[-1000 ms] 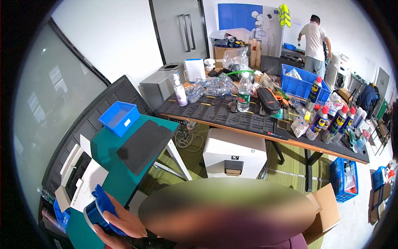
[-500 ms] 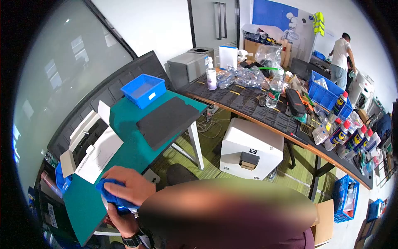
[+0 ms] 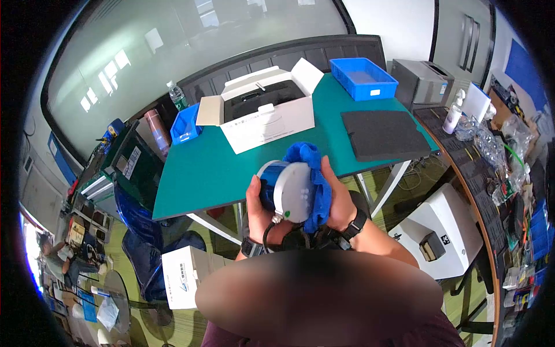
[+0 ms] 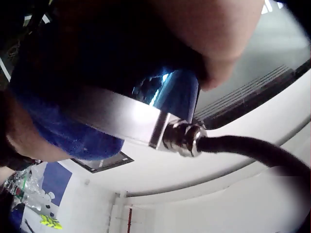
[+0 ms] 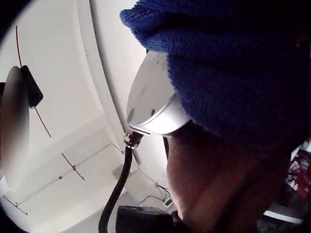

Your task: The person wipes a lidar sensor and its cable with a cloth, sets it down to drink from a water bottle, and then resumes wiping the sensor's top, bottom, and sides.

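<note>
A round silver device (image 3: 295, 191) with a glossy blue side is held up between both hands, in front of the green table's near edge. The left hand (image 3: 261, 209) grips it from the left, thumb up along the blue side. On the other side, the right hand (image 3: 340, 199) holds a blue cloth (image 3: 303, 152) bunched against the device's edge. In the left wrist view, a metal cable fitting (image 4: 185, 138) joins the silver rim to a black cable (image 4: 243, 144). The right wrist view has the terry cloth (image 5: 228, 73) covering much of the device's silver face (image 5: 148, 92).
On the green table (image 3: 196, 179) stand an opened white box (image 3: 272, 128) with black foam inside, a blue bin (image 3: 363, 79) and a black foam sheet (image 3: 384, 136). A white carton (image 3: 184, 277) sits low at left. A cluttered workbench (image 3: 462, 153) runs along the right.
The head view has swung left, so the green table is now central. Both hands, with device and cloth, have come from the lower left to the middle, and the device's silver face now shows.
</note>
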Tool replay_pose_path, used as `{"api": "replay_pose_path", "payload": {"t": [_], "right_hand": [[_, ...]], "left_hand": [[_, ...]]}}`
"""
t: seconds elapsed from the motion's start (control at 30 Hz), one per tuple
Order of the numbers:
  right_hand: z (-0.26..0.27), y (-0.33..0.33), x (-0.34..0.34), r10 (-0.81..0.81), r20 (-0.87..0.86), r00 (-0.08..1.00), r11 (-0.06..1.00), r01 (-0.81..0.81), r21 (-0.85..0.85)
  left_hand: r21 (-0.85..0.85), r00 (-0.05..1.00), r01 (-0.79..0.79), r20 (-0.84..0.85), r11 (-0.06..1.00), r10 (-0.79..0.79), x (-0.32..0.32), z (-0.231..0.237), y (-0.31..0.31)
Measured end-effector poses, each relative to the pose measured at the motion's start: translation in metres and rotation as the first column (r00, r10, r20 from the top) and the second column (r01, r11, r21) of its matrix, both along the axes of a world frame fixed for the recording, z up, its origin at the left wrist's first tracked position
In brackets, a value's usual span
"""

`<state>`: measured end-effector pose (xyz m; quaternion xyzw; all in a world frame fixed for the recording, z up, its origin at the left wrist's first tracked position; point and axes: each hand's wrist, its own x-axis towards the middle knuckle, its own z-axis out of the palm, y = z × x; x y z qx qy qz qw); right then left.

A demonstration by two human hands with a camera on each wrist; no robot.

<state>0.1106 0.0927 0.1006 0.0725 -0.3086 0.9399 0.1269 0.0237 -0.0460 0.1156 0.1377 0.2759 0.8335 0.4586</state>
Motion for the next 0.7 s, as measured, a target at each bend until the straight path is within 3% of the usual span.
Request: {"api": "replay_pose_path", "payload": {"t": [0.07, 0.13, 0.17, 0.2, 0.27, 0.33, 0.37, 0.43, 0.6, 0.67, 0.7], "right_hand": [[-0.011, -0.005, -0.004, -0.177, 0.061, 0.982, 0.981, 0.172, 0.090], [-0.027, -0.008, -0.008, -0.228, 0.094, 0.969, 0.966, 0.214, 0.143], [-0.026, -0.011, -0.006, -0.195, 0.098, 0.976, 0.978, 0.186, 0.091], [-0.025, -0.014, -0.003, -0.160, 0.100, 0.982, 0.987, 0.156, 0.039], [-0.019, -0.019, 0.002, -0.163, 0.088, 0.983, 0.985, 0.158, 0.064], [-0.016, -0.022, 0.006, -0.086, 0.153, 0.985, 0.996, 0.088, -0.010], [-0.020, -0.020, 0.007, -0.007, 0.167, 0.986, 0.997, 0.020, -0.077], [-0.013, -0.025, 0.011, -0.014, 0.146, 0.989, 0.998, 0.023, -0.060], [0.001, -0.027, 0.020, -0.027, 0.085, 0.996, 0.999, 0.029, -0.023], [0.004, -0.030, 0.018, -0.080, 0.083, 0.993, 0.996, 0.084, -0.044], [0.000, -0.029, 0.015, -0.078, 0.084, 0.993, 0.996, 0.082, -0.045]], "left_hand": [[0.033, 0.999, -0.049, 0.013, 0.998, 0.049, -0.002, 0.004, 0.006], [0.027, 0.996, -0.082, -0.039, 0.996, 0.083, -0.005, 0.005, 0.008], [0.021, 0.958, -0.204, -0.201, 0.979, 0.204, -0.006, 0.003, 0.009], [0.034, 0.879, -0.324, -0.358, 0.945, 0.314, -0.009, 0.001, 0.011], [0.106, 0.767, -0.438, -0.473, 0.893, 0.433, -0.018, -0.011, 0.012], [0.199, 0.535, -0.519, -0.683, 0.831, 0.497, -0.028, -0.016, 0.012], [0.196, 0.536, -0.520, -0.683, 0.831, 0.496, -0.032, -0.017, 0.010], [0.252, 0.253, -0.590, -0.845, 0.767, 0.472, -0.037, -0.016, 0.008], [0.232, 0.267, -0.604, -0.843, 0.763, 0.467, -0.040, -0.008, 0.003], [0.237, 0.066, -0.689, -0.921, 0.685, 0.385, -0.042, -0.005, 0.000], [0.218, 0.072, -0.703, -0.925, 0.677, 0.373, -0.038, -0.003, 0.000]]}}
